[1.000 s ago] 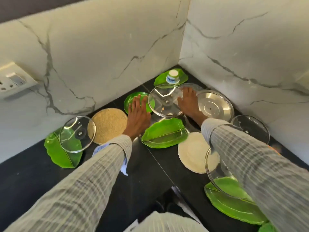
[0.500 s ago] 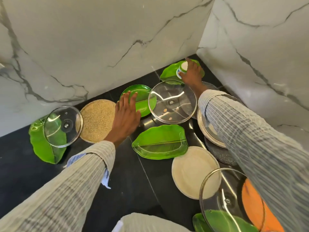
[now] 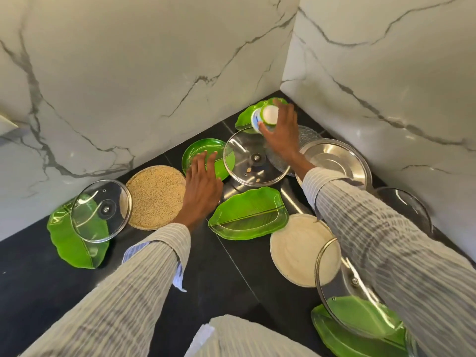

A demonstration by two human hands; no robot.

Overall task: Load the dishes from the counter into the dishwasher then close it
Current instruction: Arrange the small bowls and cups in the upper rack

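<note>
Dishes lie spread over a black counter (image 3: 64,292) in a marble corner. My right hand (image 3: 282,135) grips a small white cup with a green rim (image 3: 265,117), tilted and lifted above the far green leaf plate (image 3: 247,117). My left hand (image 3: 202,186) hovers open, fingers straight, over the edge of a round green plate (image 3: 198,153). A glass lid (image 3: 252,161) lies between the hands. In front of it sits a green leaf-shaped plate (image 3: 248,215). A steel plate (image 3: 337,161) lies by the right wall.
A speckled tan plate (image 3: 154,197) and a glass lid (image 3: 101,215) on a green leaf plate (image 3: 74,246) lie at the left. A cream plate (image 3: 298,248), another glass lid (image 3: 347,292) and a green leaf plate (image 3: 342,336) sit at the near right.
My right hand moved from the glass lid to the back corner, took hold of the small cup and lifted it off the green plate. My left hand stayed over the round green plate.
</note>
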